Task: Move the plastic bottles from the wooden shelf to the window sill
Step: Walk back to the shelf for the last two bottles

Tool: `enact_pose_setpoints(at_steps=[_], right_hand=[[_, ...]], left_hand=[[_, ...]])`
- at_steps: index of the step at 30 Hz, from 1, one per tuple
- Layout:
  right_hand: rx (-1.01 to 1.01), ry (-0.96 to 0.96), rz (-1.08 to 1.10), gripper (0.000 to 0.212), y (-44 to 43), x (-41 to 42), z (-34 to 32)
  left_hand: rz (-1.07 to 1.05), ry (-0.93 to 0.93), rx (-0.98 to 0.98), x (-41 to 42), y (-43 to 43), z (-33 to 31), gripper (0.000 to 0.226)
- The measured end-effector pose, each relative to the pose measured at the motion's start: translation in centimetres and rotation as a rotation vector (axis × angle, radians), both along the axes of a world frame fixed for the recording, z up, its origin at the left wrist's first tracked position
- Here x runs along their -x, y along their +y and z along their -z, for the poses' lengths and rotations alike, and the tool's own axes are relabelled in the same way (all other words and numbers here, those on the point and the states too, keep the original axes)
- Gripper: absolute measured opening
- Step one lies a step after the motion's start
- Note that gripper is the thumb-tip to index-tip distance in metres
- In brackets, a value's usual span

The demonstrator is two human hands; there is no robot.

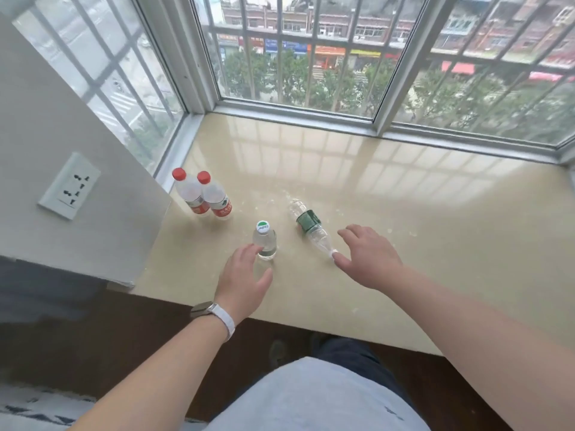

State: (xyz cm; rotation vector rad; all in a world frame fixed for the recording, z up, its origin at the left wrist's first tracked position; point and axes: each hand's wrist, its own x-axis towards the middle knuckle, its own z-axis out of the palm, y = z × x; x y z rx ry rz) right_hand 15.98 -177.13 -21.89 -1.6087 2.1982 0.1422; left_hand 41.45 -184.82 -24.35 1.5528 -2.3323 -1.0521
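Observation:
Two red-capped plastic bottles stand upright side by side at the left end of the beige window sill. A clear bottle with a green-and-white cap stands upright nearer the front edge. My left hand is open just behind it, fingertips at its side. A clear bottle with a green label lies on its side, neck pointing towards me. My right hand is open beside it, thumb tip near its cap end. The wooden shelf is not in view.
A grey wall with a white socket juts out at the left of the sill. Barred windows close off the back and the left side. The sill stretches far to the right. Dark floor lies below the front edge.

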Motion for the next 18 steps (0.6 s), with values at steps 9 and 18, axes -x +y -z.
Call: enact_pose_setpoints(at_steps=[9, 18], right_hand=[[0.056, 0.066, 0.123, 0.058, 4.9, 1.9, -3.2], [0.115, 0.057, 0.229, 0.059, 11.6, 7.5, -5.3]], left_hand=[[0.324, -0.026, 0.233, 3.2, 0.2, -2.2, 0.057], [0.579, -0.088, 0.334, 12.8, 2.2, -5.7, 0.057]])
